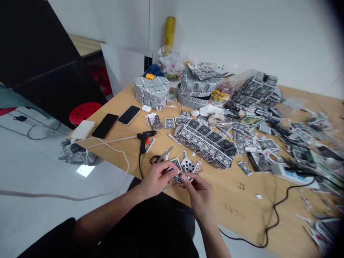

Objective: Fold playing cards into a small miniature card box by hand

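The left hand and right hand both grip a cut playing card, pinching it between fingers and thumbs just above the surface. Just beyond the left hand lie black-handled scissors, with a hot glue gun farther off. Beyond the right hand are a cut spades card and a joined panel of card backs.

Bright, even indoor light; glare on the floor; edges blurred, dark-cornered.
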`<state>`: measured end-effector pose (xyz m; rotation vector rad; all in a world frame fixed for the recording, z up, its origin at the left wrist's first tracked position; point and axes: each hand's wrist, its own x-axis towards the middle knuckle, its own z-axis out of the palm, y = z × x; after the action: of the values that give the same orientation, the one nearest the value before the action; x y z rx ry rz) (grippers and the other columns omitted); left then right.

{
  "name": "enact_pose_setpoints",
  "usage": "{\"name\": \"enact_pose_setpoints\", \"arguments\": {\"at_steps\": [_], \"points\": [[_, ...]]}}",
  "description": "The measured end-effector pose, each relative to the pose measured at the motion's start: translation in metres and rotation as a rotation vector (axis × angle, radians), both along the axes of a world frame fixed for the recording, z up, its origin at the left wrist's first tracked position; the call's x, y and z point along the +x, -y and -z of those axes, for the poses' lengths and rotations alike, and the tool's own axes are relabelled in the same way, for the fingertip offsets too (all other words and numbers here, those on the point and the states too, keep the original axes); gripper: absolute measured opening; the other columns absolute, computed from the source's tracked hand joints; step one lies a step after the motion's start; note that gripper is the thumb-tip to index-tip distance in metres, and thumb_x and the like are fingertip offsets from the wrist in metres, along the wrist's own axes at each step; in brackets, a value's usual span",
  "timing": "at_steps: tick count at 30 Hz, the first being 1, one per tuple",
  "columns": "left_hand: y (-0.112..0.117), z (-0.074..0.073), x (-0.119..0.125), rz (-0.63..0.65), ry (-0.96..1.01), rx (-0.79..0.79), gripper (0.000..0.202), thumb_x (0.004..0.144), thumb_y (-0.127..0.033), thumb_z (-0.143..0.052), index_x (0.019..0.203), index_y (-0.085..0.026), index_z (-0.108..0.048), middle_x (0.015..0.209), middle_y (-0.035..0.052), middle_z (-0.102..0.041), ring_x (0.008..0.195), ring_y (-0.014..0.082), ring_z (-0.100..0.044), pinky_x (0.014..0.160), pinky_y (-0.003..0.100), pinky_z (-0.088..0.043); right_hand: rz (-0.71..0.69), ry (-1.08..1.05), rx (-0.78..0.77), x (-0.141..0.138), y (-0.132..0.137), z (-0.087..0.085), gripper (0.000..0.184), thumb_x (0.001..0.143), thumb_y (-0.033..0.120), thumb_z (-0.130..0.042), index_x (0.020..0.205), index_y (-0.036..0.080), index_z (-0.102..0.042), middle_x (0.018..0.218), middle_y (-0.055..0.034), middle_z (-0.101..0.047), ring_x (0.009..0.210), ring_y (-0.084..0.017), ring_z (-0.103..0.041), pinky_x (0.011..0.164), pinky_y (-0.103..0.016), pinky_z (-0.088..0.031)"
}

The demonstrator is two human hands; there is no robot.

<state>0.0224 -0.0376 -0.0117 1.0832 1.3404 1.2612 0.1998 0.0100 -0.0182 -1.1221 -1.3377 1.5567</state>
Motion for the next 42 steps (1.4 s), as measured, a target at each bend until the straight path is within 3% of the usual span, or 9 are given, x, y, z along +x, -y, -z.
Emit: {"name": "enact_pose_setpoints", "arguments": {"at_steps": [6,14,21,29,37,42], "points": [[0.009,-0.005,0.005,-0.002,0.082,-0.026,0.036,0.099,-0.053,-0.071,0.096,-0.017,-0.07,0.062,-0.0021,-0.059,0.051,0.0115,-0.051,0.048,0.021,-0.041,0.045,-0.05,0.057,-0.003,0.008,-0.011,0.024,0.081,0.045,-0.093,0.087,0.022,-0.087,0.077,-0.0057,-0.082,0.057,-0.018,-0.07,0.058,-0.029,-0.061],[0.012,-0.011,0.005,-0.065,0.074,0.002,0.039,0.098,-0.057,-0.072,0.094,-0.018,-0.07,0.06,-0.0035,-0.058,0.05,0.0102,-0.053,0.048,0.018,-0.045,0.048,-0.107,-0.029,-0.005,0.016,-0.017,0.034,0.077,0.044,-0.097,0.099,0.022,-0.085,0.081,-0.004,-0.082,0.064,-0.019,-0.071,0.067,-0.034,-0.063],[0.01,-0.014,0.003,-0.075,0.047,-0.003,0.033,0.098,-0.051,-0.074,0.097,-0.018,-0.072,0.06,-0.003,-0.062,0.05,0.01,-0.055,0.049,0.018,-0.047,0.004,-0.166,-0.094,-0.002,0.014,-0.023,0.026,0.082,0.041,-0.094,0.099,0.023,-0.087,0.083,-0.0035,-0.082,0.07,-0.018,-0.072,0.073,-0.033,-0.062],[0.0,-0.007,-0.003,-0.067,0.027,-0.054,0.03,0.101,-0.047,-0.072,0.097,-0.017,-0.072,0.062,-0.0032,-0.062,0.052,0.0102,-0.056,0.051,0.019,-0.047,0.011,-0.185,-0.148,-0.007,-0.002,-0.019,0.034,0.089,0.055,-0.085,0.094,0.021,-0.088,0.086,-0.0055,-0.081,0.075,-0.021,-0.072,0.064,-0.032,-0.065],[-0.018,0.006,-0.006,-0.066,0.027,-0.132,0.029,0.101,-0.046,-0.073,0.097,-0.018,-0.075,0.067,-0.0022,-0.064,0.055,0.0108,-0.059,0.053,0.019,-0.047,0.039,-0.026,-0.09,-0.01,-0.021,-0.014,0.032,0.086,0.053,-0.088,0.093,0.023,-0.087,0.085,-0.0064,-0.083,0.075,-0.023,-0.076,0.065,-0.035,-0.067],[-0.025,0.01,-0.005,-0.083,0.007,-0.126,0.028,0.102,-0.046,-0.073,0.1,-0.018,-0.076,0.07,-0.0009,-0.068,0.056,0.0116,-0.061,0.054,0.02,-0.051,0.058,-0.036,-0.099,-0.012,-0.025,-0.012,0.031,0.09,0.053,-0.084,0.092,0.022,-0.086,0.085,-0.0062,-0.082,0.078,-0.022,-0.075,0.067,-0.033,-0.065]]}}
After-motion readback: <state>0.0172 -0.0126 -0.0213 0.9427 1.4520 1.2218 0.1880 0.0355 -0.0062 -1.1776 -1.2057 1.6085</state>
